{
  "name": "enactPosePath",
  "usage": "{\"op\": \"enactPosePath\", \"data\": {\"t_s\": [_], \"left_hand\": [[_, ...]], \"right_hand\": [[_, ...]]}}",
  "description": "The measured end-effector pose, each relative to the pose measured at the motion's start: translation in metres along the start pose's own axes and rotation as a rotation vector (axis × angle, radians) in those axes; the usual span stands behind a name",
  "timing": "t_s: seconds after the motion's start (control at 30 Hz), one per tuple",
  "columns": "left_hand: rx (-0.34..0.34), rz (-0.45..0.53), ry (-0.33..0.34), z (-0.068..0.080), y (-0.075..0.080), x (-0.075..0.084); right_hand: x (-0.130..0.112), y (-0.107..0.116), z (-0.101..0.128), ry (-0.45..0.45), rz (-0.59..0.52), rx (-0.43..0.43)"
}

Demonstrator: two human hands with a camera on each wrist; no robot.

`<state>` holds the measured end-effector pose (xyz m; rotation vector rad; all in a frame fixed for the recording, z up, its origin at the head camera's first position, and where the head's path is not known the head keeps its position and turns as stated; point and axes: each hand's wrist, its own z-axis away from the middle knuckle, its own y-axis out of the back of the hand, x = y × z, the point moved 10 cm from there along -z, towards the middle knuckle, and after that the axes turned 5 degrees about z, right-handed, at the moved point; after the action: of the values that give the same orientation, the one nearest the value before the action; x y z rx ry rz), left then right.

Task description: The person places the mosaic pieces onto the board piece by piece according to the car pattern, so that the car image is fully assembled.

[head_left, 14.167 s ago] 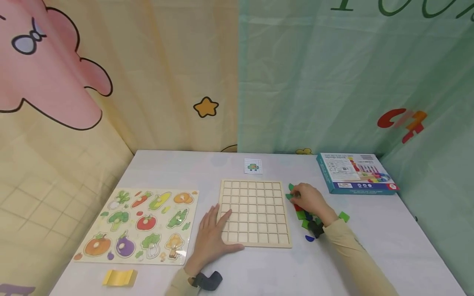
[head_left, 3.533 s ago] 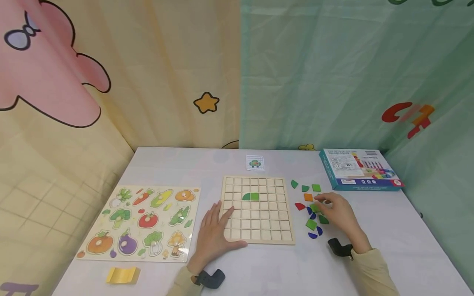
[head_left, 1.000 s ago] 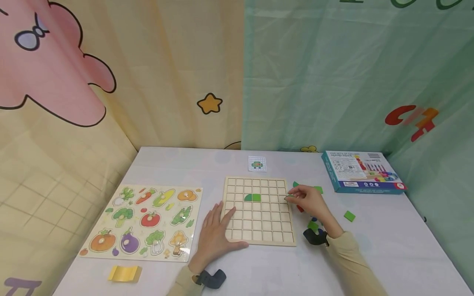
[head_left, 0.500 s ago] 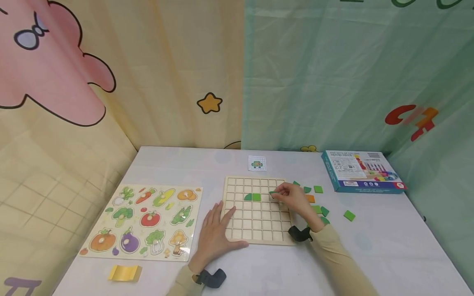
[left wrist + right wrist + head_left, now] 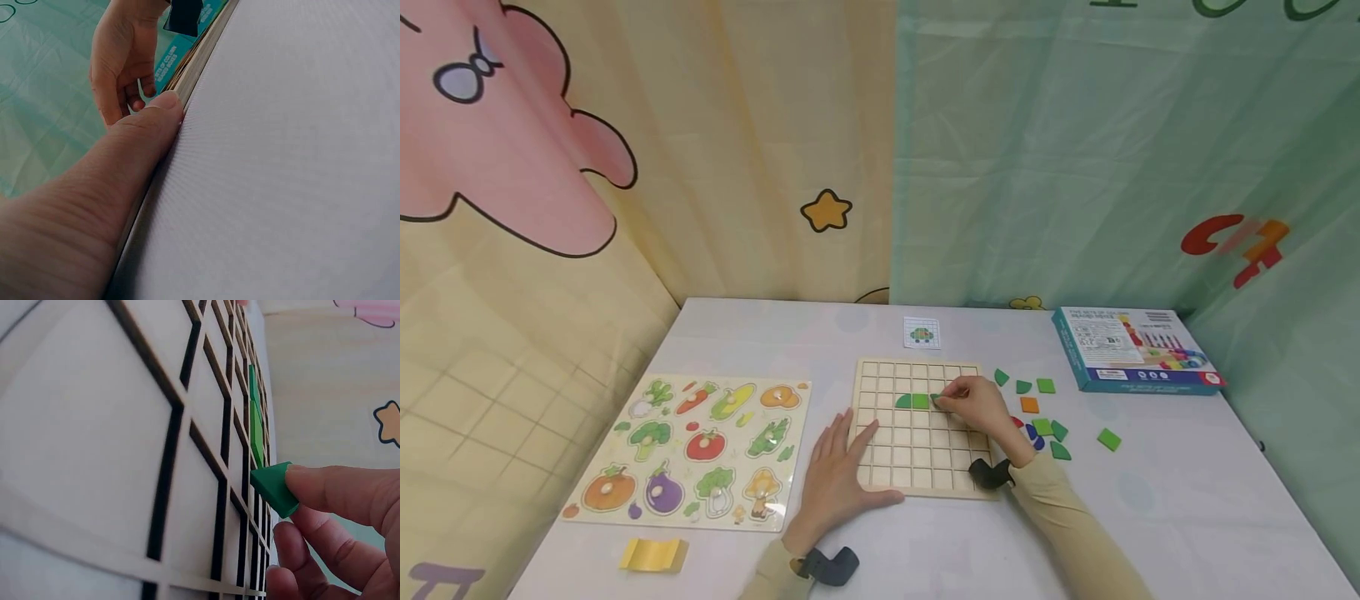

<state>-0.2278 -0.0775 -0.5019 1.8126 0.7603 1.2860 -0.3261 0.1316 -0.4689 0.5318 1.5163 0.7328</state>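
Observation:
A wooden grid board (image 5: 921,458) lies mid-table. In it sit a dark green quarter-circle tile (image 5: 904,402) and, right beside it, a light green square tile (image 5: 920,402). My right hand (image 5: 981,408) pinches another dark green quarter-circle tile (image 5: 275,489) between thumb and fingers. In the right wrist view one corner of that tile is at the grid, just right of the square. My left hand (image 5: 835,487) rests spread at the board's lower left, its thumb (image 5: 150,122) along the near edge.
Loose tiles, among them an orange square (image 5: 1029,405) and a green square (image 5: 1108,439), lie right of the board. A pattern card (image 5: 921,333) is behind it, a box (image 5: 1135,350) at back right. Left are a vegetable puzzle (image 5: 685,454) and a yellow piece (image 5: 653,556).
My right hand has carried the quarter-circle tile leftward from the board's right edge to beside the green square. More loose tiles show at the right. My left hand has stayed put.

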Motion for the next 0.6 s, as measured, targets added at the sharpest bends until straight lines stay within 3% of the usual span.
{"op": "enactPosePath", "data": {"t_s": [0.6], "left_hand": [[0.001, -0.009, 0.001, 0.0002, 0.001, 0.0009]], "right_hand": [[0.0001, -0.0022, -0.0011, 0.001, 0.136, 0.008]]}}
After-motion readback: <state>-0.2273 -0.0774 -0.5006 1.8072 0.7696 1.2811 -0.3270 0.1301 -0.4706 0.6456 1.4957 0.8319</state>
